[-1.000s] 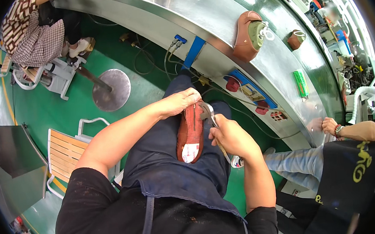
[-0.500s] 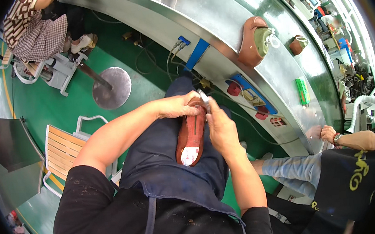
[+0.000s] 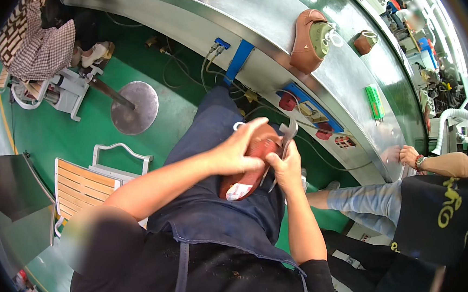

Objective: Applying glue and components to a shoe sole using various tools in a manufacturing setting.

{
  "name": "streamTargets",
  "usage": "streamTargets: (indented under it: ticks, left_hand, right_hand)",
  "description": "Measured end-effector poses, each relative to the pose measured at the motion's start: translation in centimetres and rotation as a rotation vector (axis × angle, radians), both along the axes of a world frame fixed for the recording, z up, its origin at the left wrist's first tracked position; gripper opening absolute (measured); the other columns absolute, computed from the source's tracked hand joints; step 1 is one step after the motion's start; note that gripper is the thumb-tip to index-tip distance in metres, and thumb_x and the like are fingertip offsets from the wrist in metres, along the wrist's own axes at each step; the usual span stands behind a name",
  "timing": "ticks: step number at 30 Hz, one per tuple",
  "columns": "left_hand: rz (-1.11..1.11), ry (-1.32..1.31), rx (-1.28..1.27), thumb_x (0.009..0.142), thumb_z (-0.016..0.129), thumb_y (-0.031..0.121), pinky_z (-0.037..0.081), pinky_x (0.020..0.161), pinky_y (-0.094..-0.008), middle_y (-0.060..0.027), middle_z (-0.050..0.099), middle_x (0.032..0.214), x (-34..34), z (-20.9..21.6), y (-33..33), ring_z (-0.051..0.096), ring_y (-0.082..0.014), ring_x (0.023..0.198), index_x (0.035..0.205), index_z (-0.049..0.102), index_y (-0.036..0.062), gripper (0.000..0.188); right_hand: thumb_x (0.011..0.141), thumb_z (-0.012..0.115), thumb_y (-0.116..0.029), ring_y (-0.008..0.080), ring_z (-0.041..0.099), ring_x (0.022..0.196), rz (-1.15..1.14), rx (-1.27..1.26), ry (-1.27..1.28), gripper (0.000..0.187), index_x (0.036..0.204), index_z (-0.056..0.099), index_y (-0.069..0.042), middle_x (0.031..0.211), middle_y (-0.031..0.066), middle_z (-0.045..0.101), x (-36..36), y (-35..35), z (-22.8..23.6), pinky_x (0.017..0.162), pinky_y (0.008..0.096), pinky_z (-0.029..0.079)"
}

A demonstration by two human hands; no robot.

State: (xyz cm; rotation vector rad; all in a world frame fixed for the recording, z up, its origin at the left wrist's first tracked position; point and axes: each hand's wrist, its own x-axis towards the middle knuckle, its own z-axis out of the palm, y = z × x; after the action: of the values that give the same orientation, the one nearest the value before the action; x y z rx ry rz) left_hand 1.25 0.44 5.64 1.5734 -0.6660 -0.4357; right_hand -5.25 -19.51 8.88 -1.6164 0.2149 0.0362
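Observation:
On my lap lies a reddish-brown shoe upper on a last [image 3: 250, 178], bottom side up, with a white patch [image 3: 239, 191] at the end near me. My left hand [image 3: 241, 152] grips it from the left, fingers over the far end and thumb across the bottom. Wrapped in my right hand [image 3: 287, 168] are metal lasting pincers [image 3: 288, 132]; their curved head rises above the fist and a handle end sticks out below. That head is beside the shoe's far right edge; whether the jaws bite leather cannot be made out. My right thumb presses toward the shoe.
A steel bench [image 3: 349, 83] curves along the far right, bearing a brown shoe [image 3: 308, 46], a smaller brown shoe piece [image 3: 366, 42] and a green box [image 3: 375, 102]. A co-worker's hand [image 3: 409, 156] rests at its edge. Left are a slatted chair [image 3: 82, 186] and a round metal base [image 3: 135, 108].
The shoe has tilted, its far end swinging right. My left hand has shifted over its bottom. The pincers have turned in my right hand, so their head and handle now show.

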Motion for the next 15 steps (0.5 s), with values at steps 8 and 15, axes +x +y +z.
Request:
streamTargets:
  ticks: [8, 15]
  left_hand:
    - [0.024, 0.034, 0.349, 0.086, 0.083, 0.052, 0.052, 0.103, -0.0518, -0.0283, 0.057, 0.138, -7.1, -1.2, -0.8, 0.063, -0.0478, 0.122, 0.165, 0.024, 0.0069, 0.109]
    - [-0.033, 0.136, 0.401, 0.085, 0.082, 0.050, 0.051, 0.106, -0.0486, -0.0265, 0.066, 0.134, -3.4, 3.4, 2.8, 0.065, -0.0431, 0.124, 0.157, 0.042, 0.0046, 0.094]
  right_hand:
    - [0.099, 0.075, -0.048, 0.0186, 0.062, 0.116, -0.221, 0.011, -0.080, 0.064, 0.134, 0.057, 0.002, 0.125, 0.0096, 0.066, -4.3, -2.7, -1.0, 0.104, 0.0342, 0.048]
    - [0.107, 0.066, -0.037, 0.0163, 0.064, 0.113, -0.189, 0.182, 0.052, 0.048, 0.136, 0.058, 0.000, 0.125, 0.0096, 0.067, -2.3, 0.2, -0.1, 0.103, 0.0342, 0.050]
